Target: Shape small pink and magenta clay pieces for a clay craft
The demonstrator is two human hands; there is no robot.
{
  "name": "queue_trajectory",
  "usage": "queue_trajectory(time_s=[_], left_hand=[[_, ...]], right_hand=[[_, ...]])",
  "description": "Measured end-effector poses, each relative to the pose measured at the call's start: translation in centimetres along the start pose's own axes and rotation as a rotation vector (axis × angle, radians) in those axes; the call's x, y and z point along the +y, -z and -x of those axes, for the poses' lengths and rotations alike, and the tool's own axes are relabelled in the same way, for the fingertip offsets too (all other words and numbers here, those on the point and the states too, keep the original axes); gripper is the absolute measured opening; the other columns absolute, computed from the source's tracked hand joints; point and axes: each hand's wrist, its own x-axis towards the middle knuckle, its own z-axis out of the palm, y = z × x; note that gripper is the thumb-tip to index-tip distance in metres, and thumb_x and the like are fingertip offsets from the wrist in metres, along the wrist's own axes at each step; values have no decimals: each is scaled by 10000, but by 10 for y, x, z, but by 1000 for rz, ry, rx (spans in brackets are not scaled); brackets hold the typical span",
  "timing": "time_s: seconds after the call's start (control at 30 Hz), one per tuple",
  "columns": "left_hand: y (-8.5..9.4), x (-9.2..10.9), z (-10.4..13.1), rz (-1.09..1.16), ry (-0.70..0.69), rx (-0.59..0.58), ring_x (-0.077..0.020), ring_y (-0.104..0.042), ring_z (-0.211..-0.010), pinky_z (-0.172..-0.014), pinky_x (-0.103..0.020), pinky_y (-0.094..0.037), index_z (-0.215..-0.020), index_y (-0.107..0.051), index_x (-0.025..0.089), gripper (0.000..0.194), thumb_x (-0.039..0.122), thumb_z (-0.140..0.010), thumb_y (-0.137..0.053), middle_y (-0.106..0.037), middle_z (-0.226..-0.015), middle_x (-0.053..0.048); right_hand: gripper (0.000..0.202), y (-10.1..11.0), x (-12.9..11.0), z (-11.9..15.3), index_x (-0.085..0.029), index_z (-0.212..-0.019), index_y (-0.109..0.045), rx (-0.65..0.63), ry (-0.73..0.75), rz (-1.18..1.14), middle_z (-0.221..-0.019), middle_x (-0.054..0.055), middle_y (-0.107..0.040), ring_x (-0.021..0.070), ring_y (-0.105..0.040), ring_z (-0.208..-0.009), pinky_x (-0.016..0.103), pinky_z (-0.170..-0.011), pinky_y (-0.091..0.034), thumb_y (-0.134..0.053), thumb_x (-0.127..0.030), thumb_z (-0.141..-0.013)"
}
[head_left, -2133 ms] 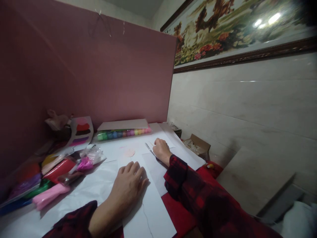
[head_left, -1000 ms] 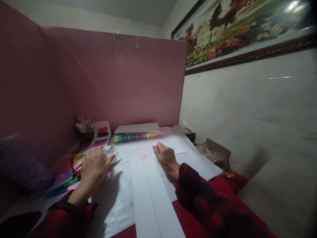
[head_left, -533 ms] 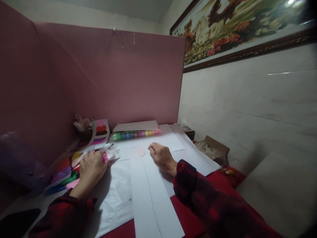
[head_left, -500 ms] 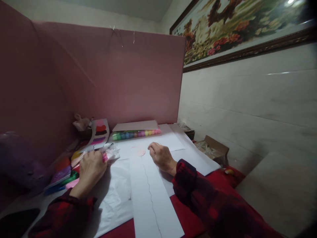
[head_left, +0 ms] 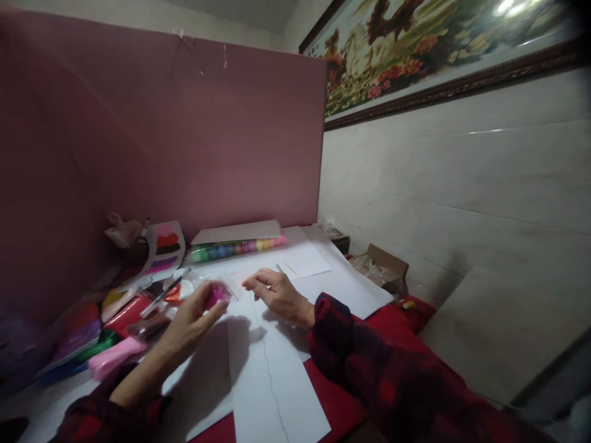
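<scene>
On the red-covered table I see white paper, colorful packets and a ball pack.

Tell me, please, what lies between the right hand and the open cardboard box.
In the head view, white paper lies between the right hand and the open cardboard box.

Behind the table, a tall, plain pink partition, with thin pale strands near its top edge. Above it, a narrow part of grey ceiling. On the right side, a pale wall of smooth, marble-like surface with fine, almost horizontal joints. High on this wall, a large picture of horses and flowers in a dark carved frame. On the picture, white light reflections; elsewhere, rather dim light. Below, red table covering.
</scene>
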Motion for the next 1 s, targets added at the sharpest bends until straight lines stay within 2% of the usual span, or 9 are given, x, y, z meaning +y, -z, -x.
queue_trajectory(time_s=[0.07,0.13,0.2,0.3,0.5,0.63,0.83,1.0], left_hand=[[-11,8,4,25,-22,-82,-172,-525,-697,-648,-288,-432,-882,-536,188,197,375,-849,-483,-550,-762,-6],[-16,12,7,29,-42,-134,-176,-530,-746,-689,-295,-431,-900,-527,188,198,367,-874,-446,-563,-808,-18],[-17,14,8,21,-52,-150,-181,-534,-768,-708,-299,-428,-909,-525,186,199,360,-880,-432,-575,-829,-26],[-16,12,7,-12,-41,-136,-180,-527,-737,-690,-298,-424,-905,-525,183,195,349,-864,-432,-571,-805,-20],[-14,9,6,-73,0,-103,-191,-530,-726,-690,-310,-423,-947,-523,166,241,324,-803,-412,-573,-810,-33],[-14,9,6,-107,2,-121,-205,-531,-755,-704,-323,-416,-939,-517,160,248,307,-780,-395,-575,-826,-49],[-13,9,7,-113,23,-132,-204,-518,-759,-707,-322,-409,-916,-517,177,210,294,-791,-395,-564,-823,-35],[-13,10,6,-82,32,-134,-193,-517,-729,-689,-310,-410,-928,-524,182,223,308,-802,-390,-555,-799,-17]], right_hand=[[226,-2,-7,2,-146,-776,-643,-92,-78,-136,-682,-2,-595,90,-552,-624,221,-647,-435,-494,-247,-912],[244,-3,-12,3,-142,-718,-605,-151,-184,-254,-594,-27,-545,61,-479,-479,194,-504,-394,-506,-276,-897],[248,-4,-14,4,-143,-682,-573,-174,-283,-367,-540,-41,-510,47,-408,-389,180,-394,-320,-511,-284,-876],[228,-5,-14,4,-131,-687,-600,-179,-370,-485,-532,-30,-516,55,-423,-379,172,-340,-293,-501,-268,-840],[203,-6,-12,3,-107,-748,-672,-195,-366,-542,-607,14,-593,75,-477,-421,177,-331,-344,-521,-243,-759],[176,-5,-17,4,-109,-702,-665,-185,-375,-529,-590,8,-596,70,-474,-412,176,-333,-345,-576,-258,-731],[180,-3,-20,4,-111,-685,-662,-204,-380,-498,-534,-18,-570,47,-426,-369,172,-339,-321,-575,-253,-753],[159,-4,-19,5,-115,-687,-649,-220,-389,-533,-600,3,-607,59,-477,-422,163,-338,-336,-577,-242,-751]])
